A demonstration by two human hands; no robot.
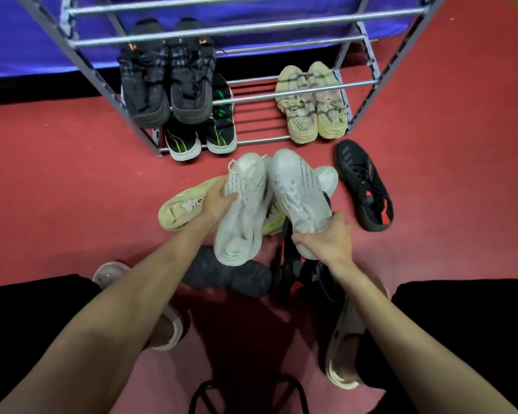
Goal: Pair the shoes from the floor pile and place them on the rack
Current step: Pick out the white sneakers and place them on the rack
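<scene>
My left hand [219, 201] grips one white sneaker [243, 210] by its side, toe pointing away toward the rack. My right hand [326, 237] grips the matching white sneaker [299, 192] near its heel. Both shoes are held side by side above the floor pile. The metal shoe rack [296, 91] stands just beyond. On it are a dark grey pair [168, 82], a black pair with green stripes [201, 138] and a beige pair [311, 103].
On the red floor lie a pale yellow shoe [180, 207], a black and red shoe [365, 186] to the right, a dark grey shoe [231, 273] and another black and red shoe [293, 264] under my hands. A purple-blue sheet [24, 37] lies behind the rack.
</scene>
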